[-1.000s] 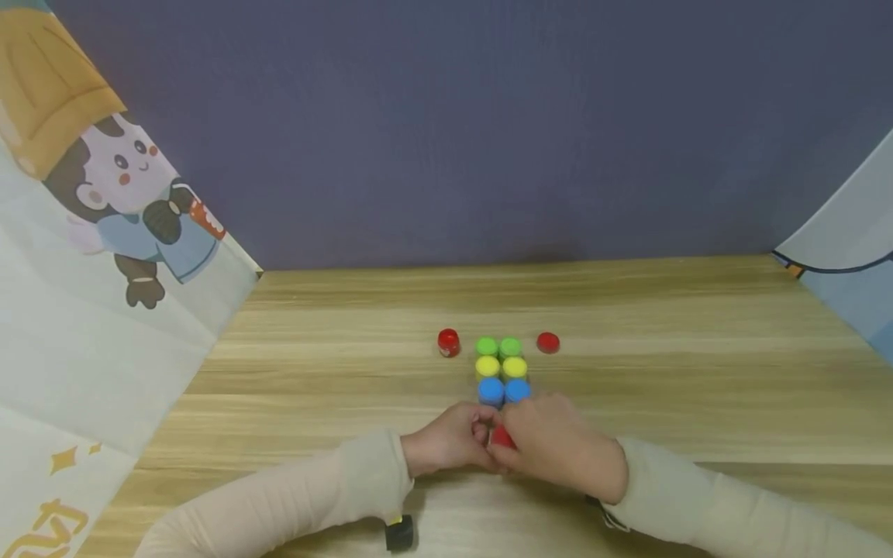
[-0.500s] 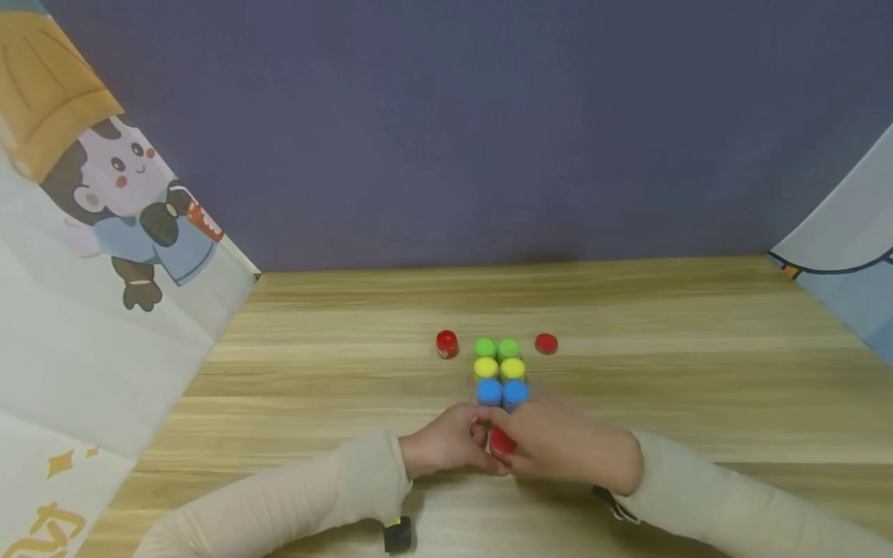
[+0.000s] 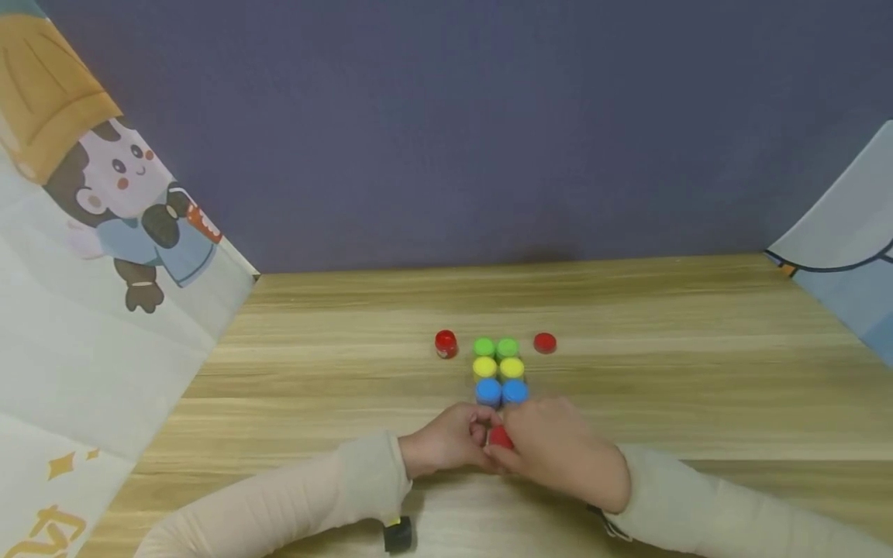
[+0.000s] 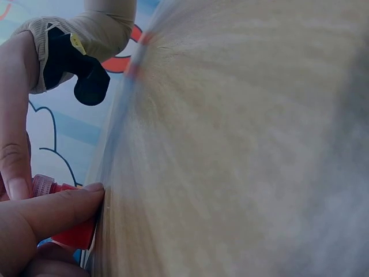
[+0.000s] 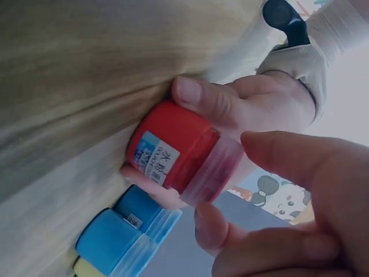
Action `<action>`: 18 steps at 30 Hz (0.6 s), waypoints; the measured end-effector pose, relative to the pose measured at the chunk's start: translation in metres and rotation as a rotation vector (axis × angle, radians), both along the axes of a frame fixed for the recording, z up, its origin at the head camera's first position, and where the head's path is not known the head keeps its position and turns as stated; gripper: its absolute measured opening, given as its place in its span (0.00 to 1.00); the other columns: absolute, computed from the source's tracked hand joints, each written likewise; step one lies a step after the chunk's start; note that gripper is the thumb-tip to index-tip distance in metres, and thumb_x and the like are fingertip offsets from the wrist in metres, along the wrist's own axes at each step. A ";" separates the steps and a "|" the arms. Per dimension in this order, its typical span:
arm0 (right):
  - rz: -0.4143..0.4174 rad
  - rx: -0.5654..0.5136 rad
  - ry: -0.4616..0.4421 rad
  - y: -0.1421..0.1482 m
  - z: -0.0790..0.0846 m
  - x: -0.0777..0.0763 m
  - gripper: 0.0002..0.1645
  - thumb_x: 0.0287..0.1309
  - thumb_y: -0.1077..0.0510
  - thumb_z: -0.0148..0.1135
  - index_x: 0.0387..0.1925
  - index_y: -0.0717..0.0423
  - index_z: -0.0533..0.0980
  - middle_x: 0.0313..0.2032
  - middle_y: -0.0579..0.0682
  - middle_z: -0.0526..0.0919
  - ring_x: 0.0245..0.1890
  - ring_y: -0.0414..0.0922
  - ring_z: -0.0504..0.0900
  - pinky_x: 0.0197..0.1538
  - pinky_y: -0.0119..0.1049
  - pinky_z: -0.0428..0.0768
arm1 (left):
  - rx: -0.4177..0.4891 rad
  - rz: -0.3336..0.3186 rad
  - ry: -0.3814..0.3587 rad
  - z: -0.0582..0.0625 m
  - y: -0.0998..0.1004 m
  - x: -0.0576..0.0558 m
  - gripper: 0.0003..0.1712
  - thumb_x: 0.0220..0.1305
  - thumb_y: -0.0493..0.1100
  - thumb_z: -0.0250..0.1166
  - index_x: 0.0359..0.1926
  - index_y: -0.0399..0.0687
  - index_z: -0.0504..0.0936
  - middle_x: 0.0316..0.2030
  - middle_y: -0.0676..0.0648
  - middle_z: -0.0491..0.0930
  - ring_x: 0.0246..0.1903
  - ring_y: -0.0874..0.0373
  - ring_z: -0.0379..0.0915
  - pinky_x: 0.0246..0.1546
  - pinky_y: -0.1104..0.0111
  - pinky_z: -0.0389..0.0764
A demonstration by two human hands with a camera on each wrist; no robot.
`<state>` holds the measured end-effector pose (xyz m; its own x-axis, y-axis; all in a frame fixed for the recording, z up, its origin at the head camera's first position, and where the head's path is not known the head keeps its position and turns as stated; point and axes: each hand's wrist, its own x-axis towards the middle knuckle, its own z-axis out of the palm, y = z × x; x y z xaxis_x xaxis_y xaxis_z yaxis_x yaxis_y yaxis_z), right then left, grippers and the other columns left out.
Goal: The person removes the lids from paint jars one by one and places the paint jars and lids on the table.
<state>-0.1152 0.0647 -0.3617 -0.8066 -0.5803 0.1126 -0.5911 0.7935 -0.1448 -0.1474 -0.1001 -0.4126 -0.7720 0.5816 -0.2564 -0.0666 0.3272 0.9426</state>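
Note:
My left hand (image 3: 446, 440) holds a red paint jar (image 5: 167, 144) by its body, low at the table, thumb on one side and fingers on the other. My right hand (image 3: 558, 446) comes in from the right, and its thumb and forefinger pinch the jar's clear-rimmed lid (image 5: 213, 170). From the head view only the red top shows between the hands. A white and blue label faces the right wrist camera. Just beyond the hands stand two blue jars (image 3: 488, 392), side by side.
Behind the blue jars are two yellow jars (image 3: 484, 367) and two green jars (image 3: 484, 347), in paired rows. A lidless red jar (image 3: 446, 345) stands to their left, and a loose red lid (image 3: 545, 342) lies to their right. A dark wall (image 3: 488, 139) rises behind the wooden table (image 3: 314, 349).
My right hand turned at the wrist, uncovering more of the red lid half a second ago, then swung back over it. My left hand stays in place round the jar.

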 end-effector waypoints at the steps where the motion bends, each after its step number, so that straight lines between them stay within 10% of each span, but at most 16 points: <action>1: 0.000 -0.003 0.012 0.000 -0.001 0.000 0.24 0.55 0.42 0.62 0.12 0.46 0.64 0.11 0.38 0.59 0.11 0.34 0.57 0.15 0.27 0.57 | 0.004 0.001 -0.006 0.000 0.000 0.000 0.20 0.40 0.22 0.70 0.38 0.39 0.80 0.14 0.51 0.70 0.15 0.64 0.63 0.20 0.77 0.67; 18: 0.021 -0.025 0.050 -0.001 -0.003 0.001 0.20 0.52 0.47 0.64 0.16 0.48 0.66 0.12 0.39 0.59 0.12 0.34 0.57 0.14 0.27 0.57 | 0.009 -0.005 -0.014 0.001 -0.002 0.000 0.20 0.41 0.22 0.70 0.37 0.39 0.79 0.14 0.52 0.68 0.15 0.64 0.60 0.17 0.77 0.63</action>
